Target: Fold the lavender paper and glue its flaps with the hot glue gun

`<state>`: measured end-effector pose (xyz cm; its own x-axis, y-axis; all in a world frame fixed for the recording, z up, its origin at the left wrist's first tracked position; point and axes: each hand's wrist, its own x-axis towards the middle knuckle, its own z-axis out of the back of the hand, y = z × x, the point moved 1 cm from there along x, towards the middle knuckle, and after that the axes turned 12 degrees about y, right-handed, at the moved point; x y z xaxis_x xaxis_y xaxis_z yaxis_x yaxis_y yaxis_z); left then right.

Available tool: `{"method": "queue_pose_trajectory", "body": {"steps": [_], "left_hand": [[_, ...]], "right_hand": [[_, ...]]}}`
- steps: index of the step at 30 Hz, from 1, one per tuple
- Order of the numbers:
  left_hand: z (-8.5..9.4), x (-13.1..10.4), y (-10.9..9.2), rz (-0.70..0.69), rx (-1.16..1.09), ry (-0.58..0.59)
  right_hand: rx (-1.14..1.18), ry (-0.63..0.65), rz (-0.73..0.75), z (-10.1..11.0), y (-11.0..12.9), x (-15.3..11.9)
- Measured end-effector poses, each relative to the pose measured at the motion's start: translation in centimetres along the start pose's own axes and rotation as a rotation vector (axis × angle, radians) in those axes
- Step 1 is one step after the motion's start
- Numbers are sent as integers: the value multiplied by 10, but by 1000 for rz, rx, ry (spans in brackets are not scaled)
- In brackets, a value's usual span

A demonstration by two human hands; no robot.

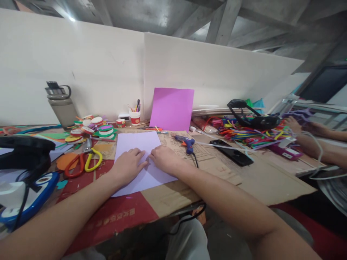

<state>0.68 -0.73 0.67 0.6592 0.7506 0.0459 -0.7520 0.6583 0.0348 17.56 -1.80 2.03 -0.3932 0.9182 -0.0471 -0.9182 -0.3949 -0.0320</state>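
Pale panels (pixel 108 72) back a worktop covered with cardboard (pixel 271 184), which probably shields it. At left, a bottle (pixel 63 110) stands by the panel, away from the handwork. The tool with red and yellow handles (pixel 101 156) lies within easy reach. The left hand (pixel 128 164) rests on the lilac sheet (pixel 137 139), fingers released and slightly bent, seemingly steadying it. The right hand (pixel 164 159) bears on the sheet with curled fingers; whether they pinch it, I cannot tell. Behind, a magenta sheet (pixel 172 108) leans upright. The glue gun (pixel 187 144) and phone (pixel 233 153) lie farther right, beside the working area.
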Motion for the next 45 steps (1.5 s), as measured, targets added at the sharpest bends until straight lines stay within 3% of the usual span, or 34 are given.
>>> {"method": "queue_pose_trajectory", "body": {"steps": [6, 12, 22, 31, 37, 41, 45], "left_hand": [[-11, 3, 8, 29, -23, -6], [-4, 2, 8, 39, -34, -36], [7, 0, 2, 55, -10, -28], [11, 2, 9, 115, -111, 17], [6, 4, 20, 50, -158, -7], [1, 5, 24, 45, -222, 4], [-3, 6, 26, 32, -216, 18]], "right_hand": [[40, 33, -12, 8, -4, -2], [78, -29, -57, 9, -13, -2], [7, -57, -19, 6, -3, -1], [9, -73, -9, 1, -4, 1], [88, -112, -16, -3, -10, 2], [158, -236, 79, -6, -5, -3], [152, -142, 246, -8, 10, -6]]}}
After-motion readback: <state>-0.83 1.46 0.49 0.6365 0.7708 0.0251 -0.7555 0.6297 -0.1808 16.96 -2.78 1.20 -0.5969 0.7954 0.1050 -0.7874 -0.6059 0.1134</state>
